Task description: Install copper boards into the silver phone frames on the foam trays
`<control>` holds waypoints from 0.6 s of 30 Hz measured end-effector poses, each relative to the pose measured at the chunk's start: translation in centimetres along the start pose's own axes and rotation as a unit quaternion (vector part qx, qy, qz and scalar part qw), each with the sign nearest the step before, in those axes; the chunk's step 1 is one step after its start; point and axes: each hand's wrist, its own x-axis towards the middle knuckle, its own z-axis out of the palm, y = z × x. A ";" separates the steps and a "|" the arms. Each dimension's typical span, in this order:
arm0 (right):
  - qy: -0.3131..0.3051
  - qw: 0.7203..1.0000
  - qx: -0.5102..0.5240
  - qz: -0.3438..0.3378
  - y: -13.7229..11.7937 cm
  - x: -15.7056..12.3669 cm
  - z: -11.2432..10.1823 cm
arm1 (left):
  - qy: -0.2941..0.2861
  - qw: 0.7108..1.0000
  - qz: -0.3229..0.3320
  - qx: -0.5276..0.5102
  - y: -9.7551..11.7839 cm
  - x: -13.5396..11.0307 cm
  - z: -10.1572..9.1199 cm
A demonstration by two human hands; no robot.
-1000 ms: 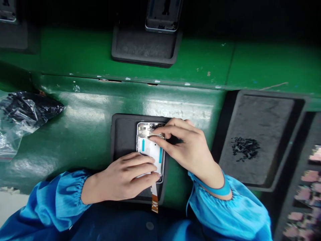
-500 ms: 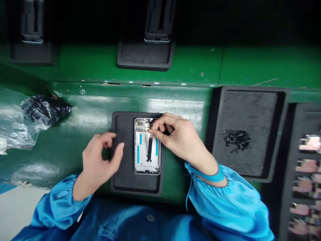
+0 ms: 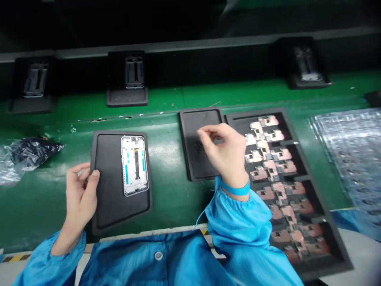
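Well, what's the right hand (image 3: 223, 153) over?

A heap of tiny black screws (image 3: 200, 147) on a dark mat (image 3: 190, 135), mostly hidden behind the hand.

Are its fingers pinching one?

The thumb and forefinger are drawn close together above the heap, but I can't tell whether a screw sits between them.

How would those handle?

I'd judge them very light and easy to drop, so a fingertip pinch on the head seems best.

And the left hand (image 3: 79, 194)?

It's curled at the edge of a second mat (image 3: 102, 178), near a phone frame (image 3: 134, 166) lying flat on that mat. Its fingers are bent, and I can't tell if they hold anything.

Is that frame fragile?

Probably light, thin and stiff; I'd take it by its metal rim.

What's farther out?

A tray (image 3: 287, 114) of pink circuit boards (image 3: 274, 167) on the green tabletop (image 3: 166, 190), to the right.
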 end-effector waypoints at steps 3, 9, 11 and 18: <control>-0.020 0.999 -0.033 0.016 3.9 0.3 -1.5 | -0.017 0.998 0.023 -0.051 3.0 1.9 1.5; -0.135 0.991 -0.021 0.004 5.5 -0.4 -0.2 | -0.001 0.988 0.136 -0.077 9.1 12.2 12.0; -0.142 0.989 -0.033 -0.011 5.2 -0.4 0.3 | -0.021 0.987 0.143 -0.075 10.7 16.6 17.4; -0.133 0.985 -0.093 -0.056 5.0 -0.3 0.5 | -0.059 0.986 0.152 -0.010 14.5 24.2 32.4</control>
